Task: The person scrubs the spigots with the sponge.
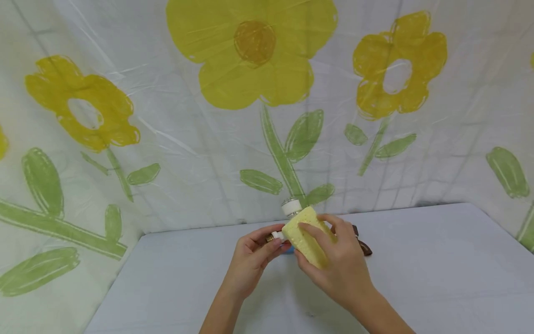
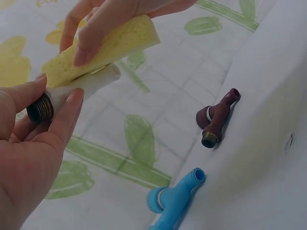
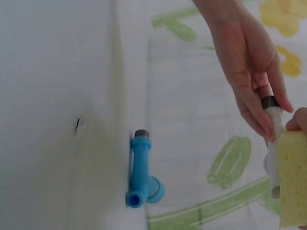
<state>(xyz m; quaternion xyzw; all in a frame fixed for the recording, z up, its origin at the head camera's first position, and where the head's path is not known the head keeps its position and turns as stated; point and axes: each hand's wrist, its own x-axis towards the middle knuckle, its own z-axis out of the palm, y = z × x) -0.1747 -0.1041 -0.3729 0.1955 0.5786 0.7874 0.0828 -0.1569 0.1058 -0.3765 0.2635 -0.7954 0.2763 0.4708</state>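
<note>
My left hand (image 1: 249,262) grips a white plastic tap (image 2: 101,80) by its threaded end, fingertips and thumb around the neck. The dark, brassy thread (image 2: 40,109) sticks out past the fingers in the left wrist view. In the head view the tap's round white knob (image 1: 291,208) shows above a yellow sponge (image 1: 303,239). My right hand (image 1: 344,262) holds this sponge between thumb and fingers, its flat face against the tap's body. Much of the tap is hidden behind the sponge in the head view.
A blue tap (image 2: 180,199) lies on the pale covered table (image 1: 438,260) beyond my hands. Near it is a dark brown tap (image 2: 218,117), mostly hidden by my right hand in the head view. A flower-printed sheet (image 1: 200,185) hangs behind the table.
</note>
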